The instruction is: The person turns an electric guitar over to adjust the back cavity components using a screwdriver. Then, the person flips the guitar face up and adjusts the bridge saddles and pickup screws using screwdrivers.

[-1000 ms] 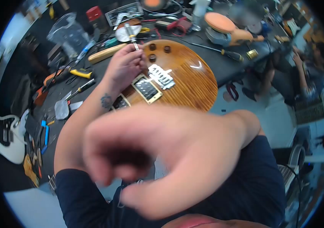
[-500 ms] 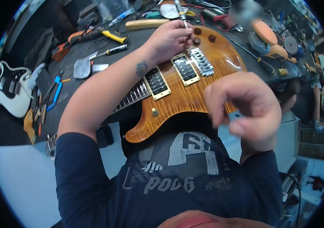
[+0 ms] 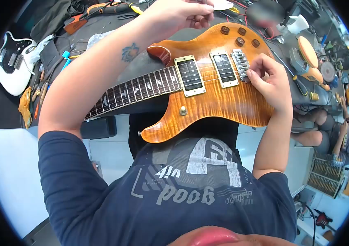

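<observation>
An amber flame-top electric guitar (image 3: 219, 98) lies face up on the dark bench, its neck (image 3: 141, 88) running off to the lower left under my left forearm. My left hand (image 3: 197, 16) is above the guitar's upper edge at the top of the view, thumb and fingers drawn together; whatever they pinch is cut off by the frame. At the metal bridge (image 3: 240, 61), my right hand (image 3: 269, 78) has its thumb and curled index finger closed at the saddles; anything between the fingertips is too small to tell. Two pickups (image 3: 190, 76) sit left of the bridge, and several dark knobs (image 3: 240, 41) above it.
A white guitar (image 3: 12, 65) lies at the left beside hand tools. An orange sanding pad (image 3: 308, 51) on a power tool and a long screwdriver (image 3: 299, 84) are at the right. Beyond the bench, another person (image 3: 340, 139) sits at the far right.
My right hand has moved from in front of the camera to the bridge. The view has shifted, showing more of the guitar. The slim tool seen earlier in my left hand is out of sight.
</observation>
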Motion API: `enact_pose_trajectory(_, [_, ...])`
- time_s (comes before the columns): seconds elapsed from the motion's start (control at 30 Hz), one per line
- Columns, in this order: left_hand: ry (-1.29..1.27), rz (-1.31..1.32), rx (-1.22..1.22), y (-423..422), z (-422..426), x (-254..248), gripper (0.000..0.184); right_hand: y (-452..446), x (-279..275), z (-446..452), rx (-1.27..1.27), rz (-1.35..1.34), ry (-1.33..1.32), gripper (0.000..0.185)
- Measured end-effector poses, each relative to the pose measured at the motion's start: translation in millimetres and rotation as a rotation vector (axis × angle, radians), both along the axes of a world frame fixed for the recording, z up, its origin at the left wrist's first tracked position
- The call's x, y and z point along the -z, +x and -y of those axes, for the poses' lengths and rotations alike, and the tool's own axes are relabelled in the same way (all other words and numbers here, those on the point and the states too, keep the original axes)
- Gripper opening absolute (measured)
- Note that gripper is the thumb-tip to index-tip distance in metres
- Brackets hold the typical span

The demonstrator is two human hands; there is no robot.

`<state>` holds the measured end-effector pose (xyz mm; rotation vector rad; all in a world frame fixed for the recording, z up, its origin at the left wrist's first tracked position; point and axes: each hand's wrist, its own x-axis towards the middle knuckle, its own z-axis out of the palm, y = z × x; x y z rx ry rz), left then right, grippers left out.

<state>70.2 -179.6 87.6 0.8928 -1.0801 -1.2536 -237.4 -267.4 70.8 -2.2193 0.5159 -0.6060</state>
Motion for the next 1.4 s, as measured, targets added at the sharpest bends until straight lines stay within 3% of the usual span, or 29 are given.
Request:
enact_pose_trajectory(0.13, [0.049, 0.121, -0.1, 3, -41, -9, 0.01, 2, -1, -1, -0.051, -0.123, -0.011, 0.012])
enact_pose_trajectory(0.37, [0.003, 0.108, -0.178, 20, -89, -27, 0.014, 6, -1, -2, -0.058, -0.144, -0.094, 0.015])
enact_pose_trajectory(1.13, [0.012, 0.093, -0.122, 20, -84, -6, 0.012, 5, 4, 2, -0.115, -0.103, -0.049, 0.012])
enact_pose_trajectory(1.23, [0.04, 0.091, -0.15, 16, -87, -9, 0.013, 1, 5, 9, -0.188, -0.131, -0.121, 0.018])
enact_pose_trajectory(1.33, [0.047, 0.05, -0.139, 7, -94, -19, 0.014, 6, -1, -7, -0.109, -0.109, -0.051, 0.037])
enact_pose_trajectory(1.4, [0.052, 0.041, -0.121, 6, -94, -17, 0.015, 9, 2, -9, -0.13, -0.211, -0.461, 0.054])
